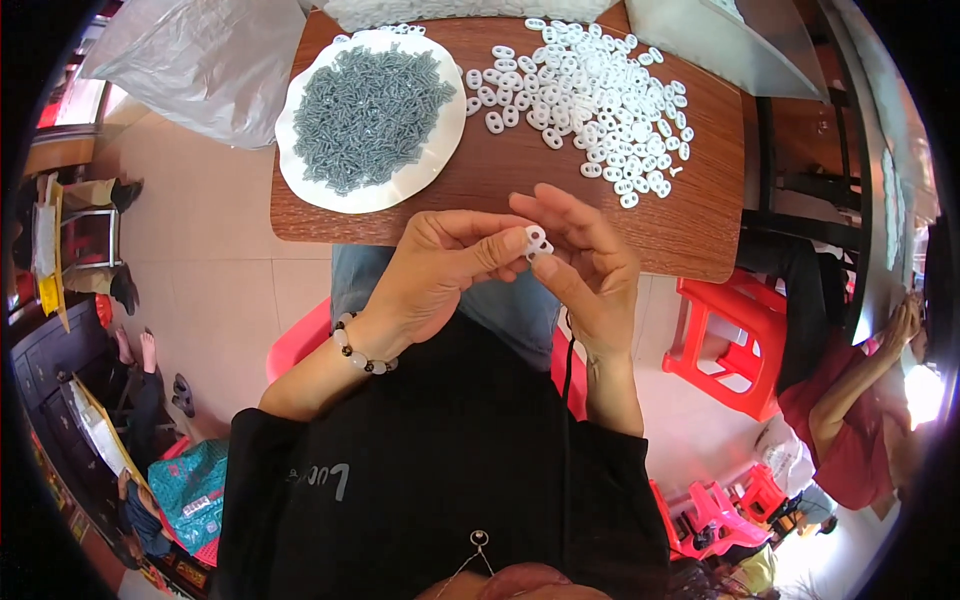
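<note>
Between my two hands, above the near edge of the table, is a small white two-hole plastic piece [537,240]. My left hand [440,262] pinches it between thumb and forefinger. The thumb of my right hand [597,270] presses its lower right side, the other fingers curling behind. Whether a second part is joined to it, I cannot tell. A white scalloped plate [452,150] at the left holds a heap of small grey-blue rod-shaped pieces [370,115]. To its right lies a loose pile of white two-hole plastic pieces [610,110].
The brown wooden table [690,235] carries the plate and pile. A translucent plastic bag [205,70] hangs at the far left. One red plastic stool [730,345] stands right of my legs. Another person in a red shirt [845,425] sits at the right; others are at the left.
</note>
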`<act>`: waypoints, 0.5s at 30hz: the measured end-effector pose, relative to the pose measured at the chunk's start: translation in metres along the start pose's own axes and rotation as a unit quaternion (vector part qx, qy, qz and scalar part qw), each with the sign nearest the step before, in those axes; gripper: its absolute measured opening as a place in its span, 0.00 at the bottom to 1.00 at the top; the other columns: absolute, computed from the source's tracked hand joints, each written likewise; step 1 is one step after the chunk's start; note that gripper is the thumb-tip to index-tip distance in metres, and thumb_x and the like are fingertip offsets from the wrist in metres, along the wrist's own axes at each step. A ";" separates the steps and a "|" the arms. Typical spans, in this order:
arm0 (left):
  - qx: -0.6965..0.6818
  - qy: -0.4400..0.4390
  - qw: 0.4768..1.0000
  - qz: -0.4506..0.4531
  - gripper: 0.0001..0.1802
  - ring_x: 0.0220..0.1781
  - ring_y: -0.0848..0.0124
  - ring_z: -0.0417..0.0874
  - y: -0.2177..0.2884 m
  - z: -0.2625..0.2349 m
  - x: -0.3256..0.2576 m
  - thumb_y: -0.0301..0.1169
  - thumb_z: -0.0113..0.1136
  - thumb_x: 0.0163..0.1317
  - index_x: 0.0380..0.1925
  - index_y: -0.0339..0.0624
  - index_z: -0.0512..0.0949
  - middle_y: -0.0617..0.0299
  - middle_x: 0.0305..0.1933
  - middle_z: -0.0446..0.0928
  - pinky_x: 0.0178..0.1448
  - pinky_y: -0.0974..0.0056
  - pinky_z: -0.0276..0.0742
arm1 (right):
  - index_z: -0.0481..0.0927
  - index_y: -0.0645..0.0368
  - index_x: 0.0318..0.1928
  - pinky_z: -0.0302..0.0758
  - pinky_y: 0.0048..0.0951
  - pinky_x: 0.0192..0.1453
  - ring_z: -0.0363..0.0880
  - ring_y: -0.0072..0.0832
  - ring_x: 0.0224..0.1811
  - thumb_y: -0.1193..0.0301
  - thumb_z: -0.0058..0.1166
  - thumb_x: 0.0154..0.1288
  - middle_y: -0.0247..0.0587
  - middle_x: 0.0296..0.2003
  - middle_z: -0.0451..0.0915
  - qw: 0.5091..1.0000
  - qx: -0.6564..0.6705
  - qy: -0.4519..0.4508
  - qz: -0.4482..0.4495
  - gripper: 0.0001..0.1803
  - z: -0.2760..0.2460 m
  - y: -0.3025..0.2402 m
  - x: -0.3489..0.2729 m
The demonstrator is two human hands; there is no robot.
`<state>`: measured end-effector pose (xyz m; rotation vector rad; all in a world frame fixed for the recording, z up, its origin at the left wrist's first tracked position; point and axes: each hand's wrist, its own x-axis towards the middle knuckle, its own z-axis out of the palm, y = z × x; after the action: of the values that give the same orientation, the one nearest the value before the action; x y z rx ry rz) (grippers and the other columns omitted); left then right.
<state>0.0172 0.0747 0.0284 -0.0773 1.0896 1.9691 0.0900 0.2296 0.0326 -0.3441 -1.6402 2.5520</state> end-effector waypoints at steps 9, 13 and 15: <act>-0.002 -0.053 0.997 -0.049 0.11 0.31 0.76 0.80 0.011 -0.005 -0.005 0.33 0.63 0.61 0.39 0.36 0.82 0.60 0.33 0.82 0.36 0.72 0.75 | 0.69 0.70 0.60 0.67 0.33 0.60 0.72 0.33 0.55 0.65 0.57 0.63 0.56 0.58 0.72 0.983 -0.118 -0.128 -0.064 0.30 -0.008 0.004 0.004; 0.014 -0.068 0.997 -0.037 0.11 0.31 0.77 0.80 0.012 -0.005 -0.005 0.33 0.63 0.61 0.38 0.36 0.83 0.61 0.32 0.82 0.35 0.73 0.74 | 0.69 0.70 0.60 0.67 0.34 0.60 0.72 0.34 0.55 0.62 0.56 0.64 0.57 0.57 0.72 0.985 -0.104 -0.120 -0.068 0.30 -0.002 0.007 0.001; 0.023 -0.068 0.997 -0.031 0.11 0.31 0.77 0.79 0.011 -0.007 -0.005 0.33 0.63 0.61 0.37 0.36 0.83 0.61 0.31 0.81 0.35 0.73 0.74 | 0.69 0.71 0.60 0.68 0.34 0.60 0.72 0.35 0.55 0.61 0.55 0.65 0.59 0.57 0.72 0.990 -0.067 -0.116 -0.047 0.30 0.001 0.007 0.000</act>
<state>0.0105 0.0636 0.0341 0.0460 1.0313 1.8648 0.0898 0.2262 0.0270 0.0243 -1.8629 2.4980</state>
